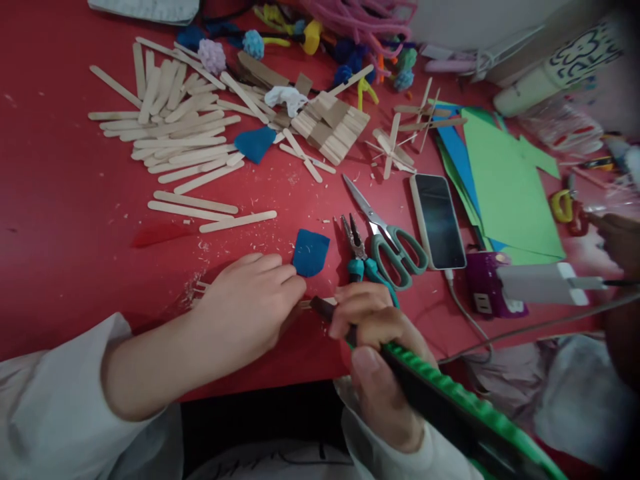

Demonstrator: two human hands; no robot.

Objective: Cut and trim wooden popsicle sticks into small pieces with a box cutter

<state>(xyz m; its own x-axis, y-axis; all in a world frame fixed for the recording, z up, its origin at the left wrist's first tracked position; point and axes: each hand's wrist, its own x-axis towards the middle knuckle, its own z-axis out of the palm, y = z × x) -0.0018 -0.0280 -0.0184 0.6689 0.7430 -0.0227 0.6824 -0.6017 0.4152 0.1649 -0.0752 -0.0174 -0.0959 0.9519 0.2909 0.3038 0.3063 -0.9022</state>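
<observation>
My right hand (380,360) is wrapped round a green and black utility knife (450,400), its dark tip pointing left, close to my left hand. Under that tip, a narrow wooden craft stick (329,302) shows a short length of pale wood. The rest of the stick is hidden by my hands. Bent fingers of my left hand (257,290) press down on the stick against the red table. Just beyond them lies a blue felt piece (311,253). Needle-nose pliers (356,247) and grey-green scissors (387,233) lie past my right hand.
Loose craft sticks (175,133) are heaped at the upper left of the red table (50,220). A phone (440,220) on a cable, green paper sheets (510,180) and a purple box-shaped adapter (493,283) sit to the right. Another person's hand (620,237) reaches in at the right edge.
</observation>
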